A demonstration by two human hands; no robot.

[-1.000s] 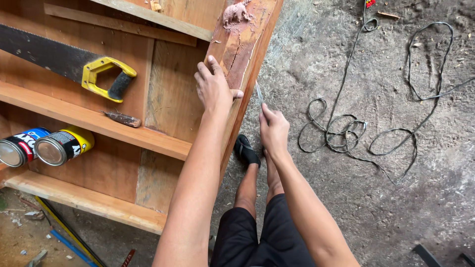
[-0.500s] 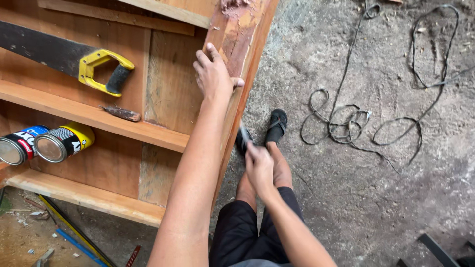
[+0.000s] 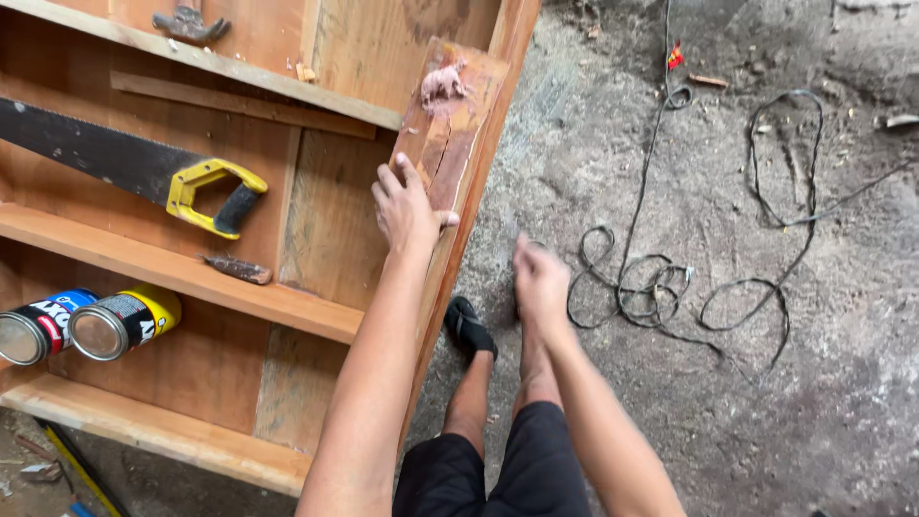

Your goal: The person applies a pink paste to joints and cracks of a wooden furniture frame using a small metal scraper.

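Bracing a wooden shelf unit (image 3: 325, 211) laid on its side, a person presses the left hand (image 3: 407, 206) flat against its reddish side board (image 3: 455, 144), fingers (image 3: 388, 187) spread over the inner face and thumb hooked across the board's edge, apparently to steady it. Just beyond the fingertips, a lump of pinkish filler (image 3: 442, 81) sits on the board's rough end. The right hand (image 3: 539, 278) hangs blurred above the concrete floor (image 3: 842, 383), apart from the board; whether its fingers pinch anything cannot be told. To the left of the spread fingers, a yellow-handled handsaw (image 3: 144, 172) rests on a shelf, with two cans (image 3: 86, 324) lying lower. Black cable (image 3: 670, 278) loops beyond the right hand.
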